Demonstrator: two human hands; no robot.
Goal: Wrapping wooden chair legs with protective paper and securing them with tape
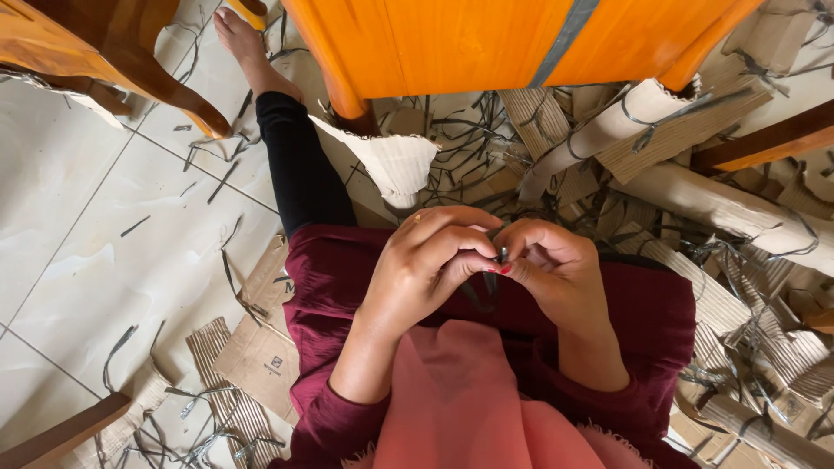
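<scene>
A thin dark strip (497, 260) is pinched between the fingertips of both hands, right where they meet over the person's lap. The left hand (426, 265) curls its fingers tight around the strip from one side, and the right hand (552, 265) closes on it from the other, thumb and forefinger pressed together with a red-painted nail showing at the pinch. The strip hangs down a little below the pinch, a dark tail against the maroon skirt (347, 287); whether it is plastic or rubber is hard to tell at this size. A pink cloth (460, 399) covers the chest below the wrists. One leg in a black legging (295, 165) stretches forward over the pale tiled floor (87, 217), the bare foot (248, 48) near an orange wooden furniture leg (347, 87). Torn corrugated cardboard (678, 130) and many cut dark bands (460, 130) lie heaped just ahead and to the right.
</scene>
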